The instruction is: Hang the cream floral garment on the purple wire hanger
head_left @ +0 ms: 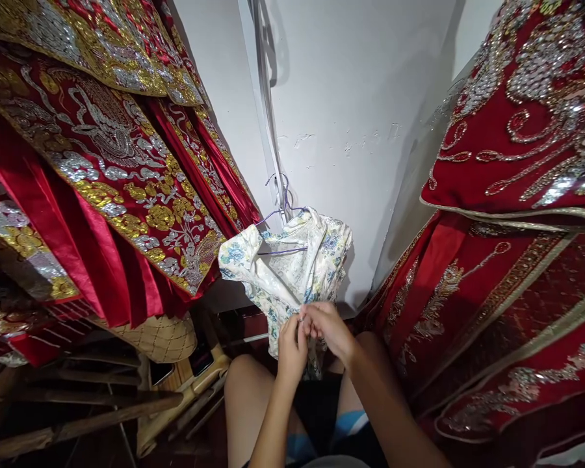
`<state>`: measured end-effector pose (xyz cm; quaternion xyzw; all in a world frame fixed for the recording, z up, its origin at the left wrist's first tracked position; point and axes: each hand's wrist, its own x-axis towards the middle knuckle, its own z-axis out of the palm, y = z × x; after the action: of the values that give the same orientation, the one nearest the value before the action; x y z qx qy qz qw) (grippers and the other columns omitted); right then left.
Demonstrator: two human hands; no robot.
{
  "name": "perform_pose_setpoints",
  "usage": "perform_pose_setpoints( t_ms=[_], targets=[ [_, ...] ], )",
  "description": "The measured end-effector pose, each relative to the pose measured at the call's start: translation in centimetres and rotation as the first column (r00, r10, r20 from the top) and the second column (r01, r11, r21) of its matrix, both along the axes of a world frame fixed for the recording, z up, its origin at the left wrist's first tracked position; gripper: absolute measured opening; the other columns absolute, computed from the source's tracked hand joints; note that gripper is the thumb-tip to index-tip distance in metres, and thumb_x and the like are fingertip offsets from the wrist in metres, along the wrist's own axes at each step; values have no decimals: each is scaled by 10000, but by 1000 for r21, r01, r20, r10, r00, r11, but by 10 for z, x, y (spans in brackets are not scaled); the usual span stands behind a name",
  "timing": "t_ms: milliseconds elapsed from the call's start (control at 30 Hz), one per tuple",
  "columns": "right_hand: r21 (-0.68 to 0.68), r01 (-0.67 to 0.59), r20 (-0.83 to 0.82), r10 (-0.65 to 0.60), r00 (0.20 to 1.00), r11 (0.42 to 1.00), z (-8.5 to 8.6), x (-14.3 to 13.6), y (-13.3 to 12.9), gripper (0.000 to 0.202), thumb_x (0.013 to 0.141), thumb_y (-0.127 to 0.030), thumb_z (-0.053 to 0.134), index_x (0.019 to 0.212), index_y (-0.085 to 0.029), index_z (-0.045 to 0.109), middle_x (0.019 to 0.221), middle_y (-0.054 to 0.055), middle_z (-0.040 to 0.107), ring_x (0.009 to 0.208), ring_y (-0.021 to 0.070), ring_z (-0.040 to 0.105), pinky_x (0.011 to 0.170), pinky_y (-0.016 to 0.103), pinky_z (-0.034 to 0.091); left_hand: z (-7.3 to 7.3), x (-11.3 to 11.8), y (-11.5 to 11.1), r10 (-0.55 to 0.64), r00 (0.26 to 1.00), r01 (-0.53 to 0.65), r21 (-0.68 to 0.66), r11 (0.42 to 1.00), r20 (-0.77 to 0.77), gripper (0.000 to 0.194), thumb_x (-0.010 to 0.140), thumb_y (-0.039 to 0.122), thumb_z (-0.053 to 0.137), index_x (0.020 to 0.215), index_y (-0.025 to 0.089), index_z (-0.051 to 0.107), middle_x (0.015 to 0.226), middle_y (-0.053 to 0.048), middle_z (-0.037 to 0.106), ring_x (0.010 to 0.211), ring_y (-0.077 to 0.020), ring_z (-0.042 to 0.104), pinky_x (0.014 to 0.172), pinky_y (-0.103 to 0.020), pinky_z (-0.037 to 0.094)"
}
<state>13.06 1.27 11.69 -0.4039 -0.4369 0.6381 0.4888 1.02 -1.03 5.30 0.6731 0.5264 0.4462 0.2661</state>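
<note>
A white floral garment (327,250) with blue and yellow flowers hangs in the middle on a purple wire hanger (286,207). Its front lies partly open near the neck. Both of my hands meet at its front edge, low on the garment. My left hand (292,344) is closed, thumb and fingers pinching the edge of the cloth. Beside and touching it, my right hand (324,325) pinches the same edge with bent fingers. Something small shows between the fingertips, too small to make out.
Red garments with gold and silver sequins (160,214) hang at the left, more red beaded ones (511,162) at the right. Behind is a pale wall (341,84) with a metal pole (260,84). A bamboo chair (199,390) with a phone-like dark object stands lower left.
</note>
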Motion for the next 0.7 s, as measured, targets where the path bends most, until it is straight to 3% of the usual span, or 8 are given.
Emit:
perform_pose_setpoints(
  t_ms=[100, 233, 300, 400, 467, 567, 633, 700],
  targets=[
    [29, 127, -79, -124, 989, 992, 44, 13, 42, 268, 690, -402, 741, 673, -162, 624, 464, -46, 542, 367, 57, 392, 350, 194, 245, 3, -6, 8, -47, 991, 47, -6, 999, -123, 217, 951, 307, 390, 806, 218, 525, 737, -29, 555, 712, -202, 532, 675, -269, 360],
    [166, 172, -176, -143, 974, 971, 105, 15, 88, 223, 717, -333, 739, 665, -153, 619, 497, -32, 554, 389, 44, 412, 348, 172, 249, 2, -19, 14, -111, 964, 91, -91, 992, -243, 183, 934, 273, 420, 792, 222, 523, 650, -11, 512, 622, -190, 522, 612, -257, 314],
    [191, 219, -207, -179, 962, 957, 121, 11, 96, 212, 735, -319, 720, 659, -156, 608, 478, -39, 529, 377, 43, 403, 342, 170, 241, 2, -25, 17, -147, 941, 108, -140, 984, -306, 158, 911, 241, 457, 780, 218, 543, 604, -1, 490, 573, -182, 503, 580, -253, 282],
    [248, 210, -185, -167, 968, 946, 123, 7, 93, 213, 768, -349, 681, 691, -163, 614, 470, -42, 530, 375, 53, 421, 352, 171, 271, 14, -33, 23, -178, 921, 120, -182, 976, -346, 122, 882, 208, 505, 799, 210, 595, 599, -5, 518, 574, -186, 509, 573, -251, 282],
    [304, 169, -134, -134, 982, 938, 116, 5, 87, 216, 791, -370, 642, 710, -172, 619, 471, -42, 545, 376, 61, 434, 361, 174, 288, 36, -35, 31, -168, 945, 136, -132, 982, -279, 131, 904, 244, 506, 917, 209, 632, 669, -19, 583, 627, -197, 551, 598, -250, 327],
    [389, 105, -15, -108, 994, 915, 112, 2, 81, 206, 808, -363, 604, 720, -177, 624, 477, -38, 567, 384, 71, 451, 381, 181, 304, 90, -36, 49, -51, 997, 59, 143, 988, -56, 316, 958, 335, 469, 1234, 217, 568, 807, -34, 643, 731, -199, 602, 688, -262, 407],
    [442, 64, 62, -102, 993, 895, 113, 1, 81, 203, 814, -353, 592, 713, -179, 620, 476, -37, 573, 388, 76, 457, 400, 187, 315, 130, -33, 66, -13, 1000, 7, 345, 939, 14, 428, 971, 334, 463, 1384, 223, 480, 901, -48, 652, 787, -193, 606, 764, -280, 430],
    [484, 39, 107, -104, 989, 874, 112, -1, 84, 207, 826, -348, 576, 705, -183, 612, 473, -40, 570, 389, 79, 451, 416, 196, 321, 162, -28, 82, -38, 998, 61, 461, 885, -59, 364, 971, 324, 469, 1306, 216, 563, 989, -69, 659, 858, -197, 606, 809, -293, 435]
  ],
)
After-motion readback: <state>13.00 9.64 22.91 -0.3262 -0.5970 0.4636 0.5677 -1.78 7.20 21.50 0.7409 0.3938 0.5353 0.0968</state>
